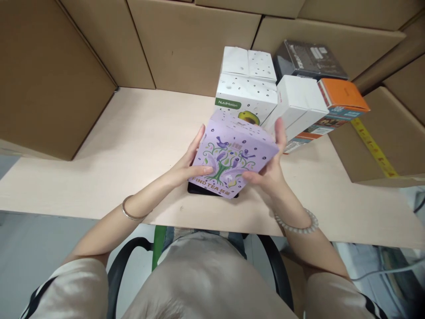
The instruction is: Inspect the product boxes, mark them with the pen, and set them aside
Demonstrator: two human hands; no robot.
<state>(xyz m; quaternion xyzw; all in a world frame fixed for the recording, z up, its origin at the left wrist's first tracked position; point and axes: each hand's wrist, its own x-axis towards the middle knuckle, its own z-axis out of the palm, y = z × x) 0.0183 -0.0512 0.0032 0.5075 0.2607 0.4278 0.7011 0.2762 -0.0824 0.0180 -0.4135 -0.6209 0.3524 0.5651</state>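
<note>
A lilac tea box (232, 153) printed with a tree and birds is held tilted above the table's front middle. My left hand (189, 164) grips its left side, thumb across the printed face. My right hand (270, 166) clasps its right side, fingers up along the edge and thumb on the face. Under the box a flat black object (199, 189) lies on the table, mostly hidden.
A pale wooden table (133, 146) is ringed by large cardboard boxes (49, 75). Behind the tea box stand a white NutriMotion box (247, 88), a white carton (300, 106), an orange-topped box (341, 99) and a dark box (308, 57). A yellow tape (375, 148) runs at right.
</note>
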